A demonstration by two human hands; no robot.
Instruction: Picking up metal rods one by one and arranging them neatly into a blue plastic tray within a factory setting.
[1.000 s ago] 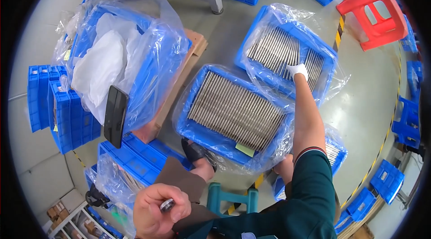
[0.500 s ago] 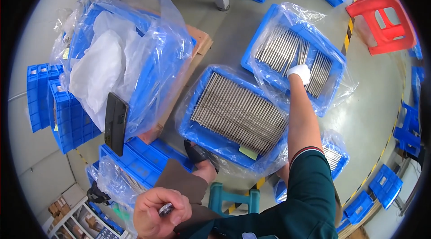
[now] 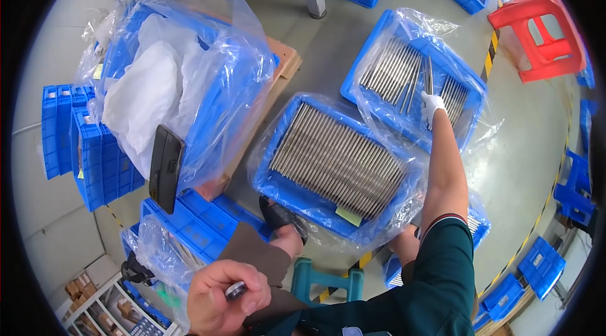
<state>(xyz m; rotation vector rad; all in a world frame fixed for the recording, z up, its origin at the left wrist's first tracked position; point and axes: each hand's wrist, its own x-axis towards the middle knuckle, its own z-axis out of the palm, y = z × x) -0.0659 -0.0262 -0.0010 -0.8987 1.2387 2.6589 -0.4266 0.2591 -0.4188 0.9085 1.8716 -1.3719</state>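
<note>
My right hand [image 3: 433, 107], in a white glove, is closed around a few slim metal rods [image 3: 428, 75] inside the far right blue crate [image 3: 365, 61]. Other rods [image 3: 390, 66] lie in rows on the plastic lining there, left and right of the hand. Bare and curled, my left hand [image 3: 218, 295] is close to my body at the bottom of the head view. It grips a metal piece with a round end [image 3: 236, 290]; the rest of that piece is hidden by the fingers.
A nearer blue crate [image 3: 260, 172] holds a full layer of rods. On the left stands a large bag-lined blue bin [image 3: 205, 140] with white sheeting and a dark phone-like object [image 3: 165, 168] before it. A red stool [image 3: 536, 36] stands far right, a green stool [image 3: 328, 279] near me.
My right hand has moved slightly right within the far crate. The rods in its grip now stand apart from the left row, leaving a gap. My left hand has barely moved.
</note>
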